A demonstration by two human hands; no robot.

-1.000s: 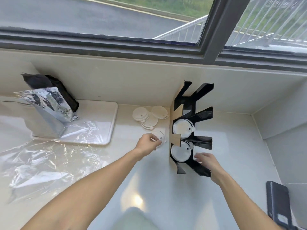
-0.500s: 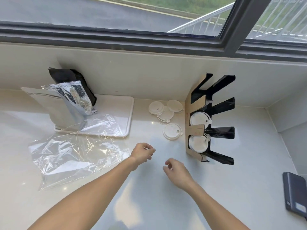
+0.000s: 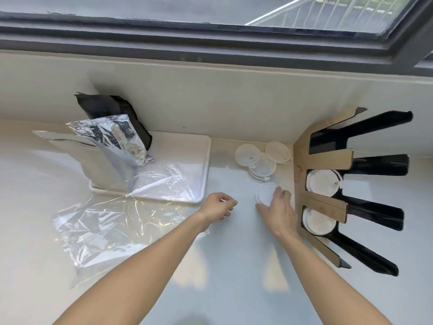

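Note:
A black slotted rack (image 3: 379, 165) with a brown front panel stands on the white counter at the right. Two white round lids (image 3: 323, 185) (image 3: 317, 221) sit in its middle slots. Just left of the rack lies another white lid (image 3: 264, 194); my right hand (image 3: 278, 211) grips it, thumb at its near edge and fingers over its right side. Three more loose lids (image 3: 248, 154) overlap on the counter behind it. My left hand (image 3: 219, 206) hovers to the left with fingers loosely curled, holding nothing.
A white tray (image 3: 203, 165) at the back left carries a silver foil bag (image 3: 117, 137) with a black bag (image 3: 105, 106) behind it. Crumpled clear plastic film (image 3: 105, 226) spreads from the tray onto the counter. A wall and window frame run along the back.
My right hand moved from the rack's near end across to the loose lid and took hold of it. My left hand let go of that lid and drew back leftward.

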